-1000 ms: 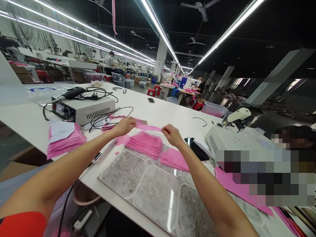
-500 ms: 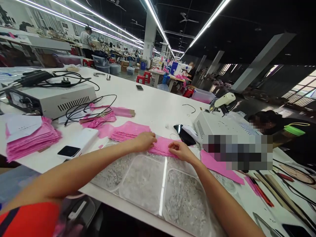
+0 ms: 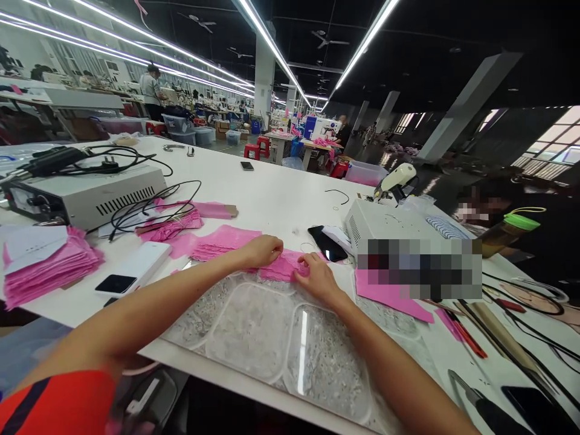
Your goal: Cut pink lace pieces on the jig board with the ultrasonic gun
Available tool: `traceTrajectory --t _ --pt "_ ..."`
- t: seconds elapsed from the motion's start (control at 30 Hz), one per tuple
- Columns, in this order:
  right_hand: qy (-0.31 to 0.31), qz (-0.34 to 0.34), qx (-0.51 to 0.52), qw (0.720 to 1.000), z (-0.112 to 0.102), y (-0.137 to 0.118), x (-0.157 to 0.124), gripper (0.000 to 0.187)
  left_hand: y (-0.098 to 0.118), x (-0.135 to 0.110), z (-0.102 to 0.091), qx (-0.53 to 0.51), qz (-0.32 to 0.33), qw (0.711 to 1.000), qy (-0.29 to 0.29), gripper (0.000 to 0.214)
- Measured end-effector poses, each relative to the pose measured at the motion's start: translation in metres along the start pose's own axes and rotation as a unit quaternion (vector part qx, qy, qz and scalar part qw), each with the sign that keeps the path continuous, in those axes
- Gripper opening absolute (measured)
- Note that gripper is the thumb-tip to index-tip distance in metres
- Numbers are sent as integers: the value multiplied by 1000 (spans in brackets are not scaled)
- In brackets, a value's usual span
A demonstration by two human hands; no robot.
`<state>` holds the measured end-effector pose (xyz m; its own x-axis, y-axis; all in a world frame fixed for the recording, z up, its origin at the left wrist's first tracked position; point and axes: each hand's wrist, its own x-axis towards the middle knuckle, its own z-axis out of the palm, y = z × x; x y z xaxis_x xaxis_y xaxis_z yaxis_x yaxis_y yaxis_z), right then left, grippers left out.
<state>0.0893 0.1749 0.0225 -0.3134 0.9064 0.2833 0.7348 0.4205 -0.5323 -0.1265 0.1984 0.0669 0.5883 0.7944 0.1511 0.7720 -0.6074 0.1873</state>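
Note:
A strip of thin pink fabric (image 3: pixel 281 266) lies in layers across the middle of a grey stone-patterned mat, wrinkled between my two hands. My left hand (image 3: pixel 263 251) is closed above it, thumb and fingers pinched together at the cloth. At the strip's right end my right hand (image 3: pixel 315 277) curls its thumb and fingers onto the edge of the fabric. Just left of my hands sits a layered stack of pink fabric pieces (image 3: pixel 222 241), partly behind my left wrist. The mat (image 3: pixel 249 329) lies flat under my forearms.
A grey machine box (image 3: pixel 113 193) with black cables stands at left, near another pink stack (image 3: pixel 52 269) under white paper. A white box (image 3: pixel 154 260) and phone lie beside it. At right are a second machine (image 3: pixel 385 223), a flat pink piece (image 3: pixel 389 296), tools and a green-lidded bottle (image 3: pixel 512 229).
The view has shifted slightly, so the table appears further left. My right hand has come a little nearer my left, and the fabric between them is more wrinkled.

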Motion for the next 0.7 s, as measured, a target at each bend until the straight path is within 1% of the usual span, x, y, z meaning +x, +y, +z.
traceTrajectory --t 0.03,0.1,0.2,0.27,0.33,0.4,0.47,0.53,0.6,0.63,0.7 --pt "10 1 -23 1000 -1 -2 -2 21 2 -2 -3 -4 10 1000 6 11" --pt "16 2 -60 998 -6 -6 -8 22 7 -11 -9 -17 32 999 9 14" --pt "-6 -16 -88 996 -14 -10 -27 22 11 -37 -15 -52 63 997 -6 16" --pt "-40 -59 -99 993 -16 -15 -47 22 14 -60 -18 -81 80 993 -23 15" --pt "-78 -144 -112 980 -15 -25 -72 23 16 -84 -20 -112 95 988 -40 14" --pt "-108 -212 -105 966 -15 -36 -95 24 18 -107 -21 -146 110 982 -50 14" --pt "-148 -241 -66 957 -17 -46 -109 28 20 -123 -21 -165 127 976 -60 15" --pt "-192 -229 -6 954 -21 -52 -109 34 20 -128 -19 -138 125 980 -71 17" --pt "-202 -181 58 961 -26 -52 -94 33 19 -120 -16 -84 95 990 -69 18" --pt "-188 -147 87 967 -26 -50 -81 29 17 -111 -14 -58 71 994 -60 18" --pt "-141 -69 143 977 -23 -42 -51 22 13 -88 -10 -25 30 999 -37 21"
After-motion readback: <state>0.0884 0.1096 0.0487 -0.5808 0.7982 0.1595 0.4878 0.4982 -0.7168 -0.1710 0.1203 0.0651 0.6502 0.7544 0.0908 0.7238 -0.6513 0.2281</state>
